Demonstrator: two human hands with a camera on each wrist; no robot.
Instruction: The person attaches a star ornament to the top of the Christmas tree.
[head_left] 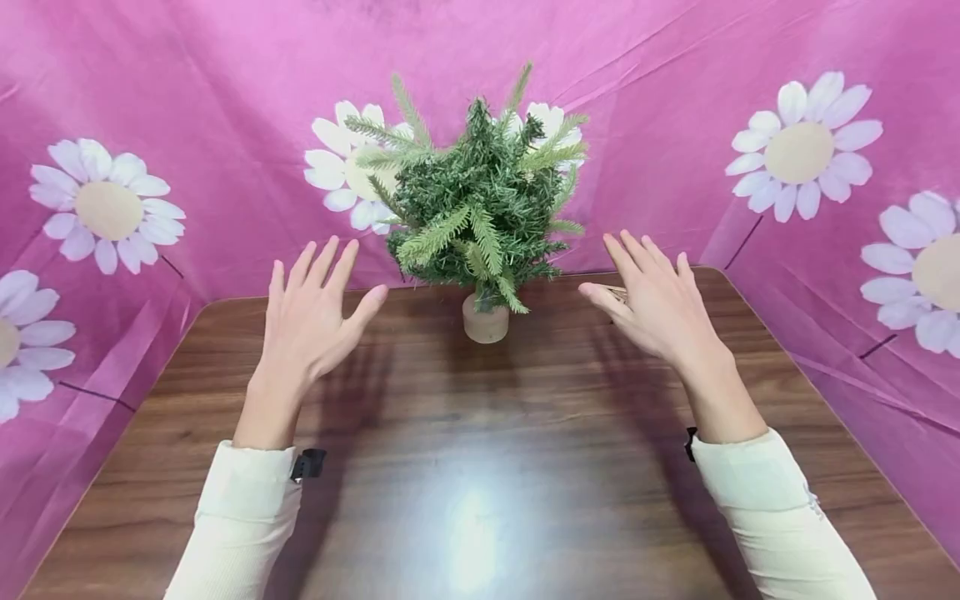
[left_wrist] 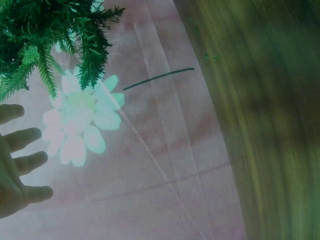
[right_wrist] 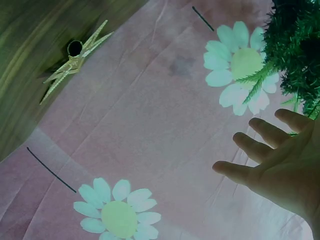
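From the head view, I had my left hand (head_left: 313, 312) and right hand (head_left: 654, 305) raised on either side of the small artificial tree (head_left: 480, 200), fingers straight and spread, gripping nothing. The tree stood upright in its round base (head_left: 486, 321) near the far edge of the wooden table (head_left: 480, 467), between the palms, about equally near to each. The left wrist view showed relaxed fingers (left_wrist: 22, 140) just below the branches (left_wrist: 50, 35). In the right wrist view, my fingers (right_wrist: 260, 147) pointed toward the foliage (right_wrist: 295, 55); a small straw star ornament (right_wrist: 75, 62) lay apart.
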